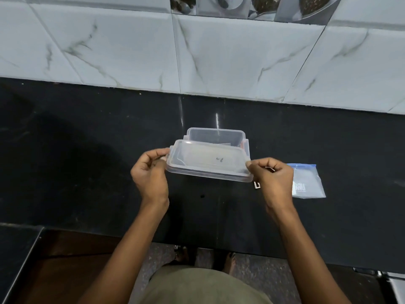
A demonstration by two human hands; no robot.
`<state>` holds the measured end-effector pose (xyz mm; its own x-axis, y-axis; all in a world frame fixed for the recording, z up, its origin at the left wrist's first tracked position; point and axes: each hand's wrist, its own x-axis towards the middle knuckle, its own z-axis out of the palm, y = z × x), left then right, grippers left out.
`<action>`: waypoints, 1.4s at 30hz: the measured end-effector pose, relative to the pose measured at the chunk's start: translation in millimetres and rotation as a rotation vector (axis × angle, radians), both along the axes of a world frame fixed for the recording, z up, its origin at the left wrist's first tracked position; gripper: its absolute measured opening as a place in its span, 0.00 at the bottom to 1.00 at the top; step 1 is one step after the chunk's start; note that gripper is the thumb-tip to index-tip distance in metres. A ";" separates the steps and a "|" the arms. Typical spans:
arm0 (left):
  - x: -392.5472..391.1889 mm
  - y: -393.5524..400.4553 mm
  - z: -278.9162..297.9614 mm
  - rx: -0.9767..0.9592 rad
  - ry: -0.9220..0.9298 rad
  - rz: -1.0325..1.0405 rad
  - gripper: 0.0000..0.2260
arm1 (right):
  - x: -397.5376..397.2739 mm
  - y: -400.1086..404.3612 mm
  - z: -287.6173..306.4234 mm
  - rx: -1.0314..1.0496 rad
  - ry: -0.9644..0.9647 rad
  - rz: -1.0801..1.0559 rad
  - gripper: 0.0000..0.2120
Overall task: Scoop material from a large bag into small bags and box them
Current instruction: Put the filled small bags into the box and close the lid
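Observation:
A clear plastic box (pixel 217 134) stands on the black countertop (pixel 87 161) at the centre. In front of it and slightly above, a clear lid (pixel 208 163) is held tilted between both hands. My left hand (pixel 151 174) pinches the lid's left edge. My right hand (pixel 271 178) pinches its right edge. Something dark and something red show through the box wall; I cannot tell what they are. A small zip bag (pixel 306 183) with a blue strip lies flat on the counter just right of my right hand.
A small white object (pixel 256 186) lies on the counter under my right hand. A marble-patterned tiled wall (pixel 197 51) rises behind the counter. The counter's front edge runs just above my feet (pixel 206 257), which stand on the floor below.

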<state>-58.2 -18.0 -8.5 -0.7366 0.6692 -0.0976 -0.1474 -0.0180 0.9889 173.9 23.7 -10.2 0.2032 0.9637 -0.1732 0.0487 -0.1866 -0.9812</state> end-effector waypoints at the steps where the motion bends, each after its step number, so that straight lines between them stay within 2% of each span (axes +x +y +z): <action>1: -1.5 6.4 3.0 -0.017 0.008 -0.021 0.12 | -1.0 6.4 2.2 0.010 -0.006 -0.018 0.04; 5: -8.2 39.6 4.8 -0.141 0.037 -0.082 0.16 | -1.2 42.6 -1.8 -0.027 -0.033 -0.056 0.15; 10: -14.3 79.7 -7.6 -0.244 0.041 -0.167 0.14 | -3.8 80.1 -16.4 -0.124 -0.068 -0.024 0.10; 14: -17.7 93.5 -18.0 -0.300 -0.005 -0.179 0.09 | -6.4 92.0 -29.3 -0.150 -0.104 -0.013 0.10; 18: -11.3 92.6 -24.1 -0.368 0.153 -0.211 0.15 | -10.1 88.3 -36.4 -0.142 -0.230 0.005 0.12; 25: 0.3 82.7 -42.8 -0.467 0.388 -0.268 0.16 | -19.2 76.6 -33.7 -0.070 -0.501 -0.018 0.17; 31: 7.4 77.0 -53.1 -0.448 0.412 -0.270 0.16 | -17.3 70.5 -35.8 -0.084 -0.631 0.001 0.19; 36: 4.2 82.7 -54.2 -0.444 0.338 -0.253 0.12 | -14.7 75.0 -44.1 -0.131 -0.543 0.033 0.18; 42: -3.2 99.3 -55.0 -0.516 0.166 -0.300 0.14 | -5.9 88.0 -50.3 -0.242 -0.320 0.061 0.11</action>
<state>-61.5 81.2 -63.5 -0.5566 0.7466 -0.3644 0.0845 0.4873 0.8692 167.9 111.6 -60.5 0.2275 0.9146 -0.3342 0.3627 -0.3981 -0.8426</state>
